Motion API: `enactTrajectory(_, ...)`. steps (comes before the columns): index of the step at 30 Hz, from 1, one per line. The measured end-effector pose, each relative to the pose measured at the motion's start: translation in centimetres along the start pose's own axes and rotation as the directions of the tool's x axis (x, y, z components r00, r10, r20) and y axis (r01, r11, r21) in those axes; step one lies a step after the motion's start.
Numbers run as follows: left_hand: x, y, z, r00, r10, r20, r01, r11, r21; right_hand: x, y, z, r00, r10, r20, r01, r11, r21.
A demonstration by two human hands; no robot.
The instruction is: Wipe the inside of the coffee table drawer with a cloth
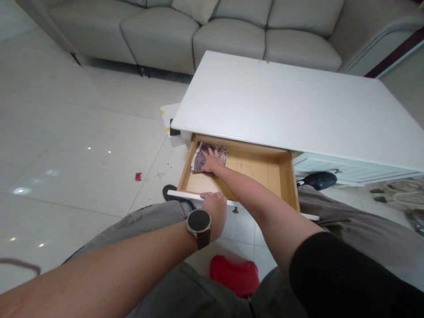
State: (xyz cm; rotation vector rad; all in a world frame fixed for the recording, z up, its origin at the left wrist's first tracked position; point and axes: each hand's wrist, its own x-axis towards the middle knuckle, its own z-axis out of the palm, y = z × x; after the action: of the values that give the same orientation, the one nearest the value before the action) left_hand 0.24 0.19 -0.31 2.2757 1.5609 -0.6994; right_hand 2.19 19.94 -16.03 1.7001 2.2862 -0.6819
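Note:
A wooden drawer (265, 170) stands pulled out from under a white coffee table (291, 101). My left hand (215, 207), with a round watch on the wrist, is closed over the drawer's white front edge (185, 195). My right hand (212, 161) reaches into the drawer's far left corner. Its fingers lie spread and flat on a folded patterned cloth (198, 160) there. The rest of the drawer's wooden floor is bare.
A grey sofa (198, 31) runs along the back. A red object (235, 276) lies on the tiled floor between my knees. A small red scrap (138, 176) lies to the left. A white box (170, 121) sits by the table's left end, cables (404, 194) at the right.

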Motion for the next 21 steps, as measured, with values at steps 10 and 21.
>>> enactTrajectory(10, 0.2, -0.2, -0.3, 0.999, 0.037, 0.039, -0.038, 0.999, 0.005, -1.6, 7.5, -1.7, 0.989, 0.075, 0.125, -0.064, 0.994, -0.088)
enactTrajectory(21, 0.0, -0.7, -0.3, 0.998, 0.070, -0.007, -0.070, 0.998, 0.008, -9.9, 24.2, -3.7, 0.946, 0.314, 0.085, -0.277, 0.914, -0.297)
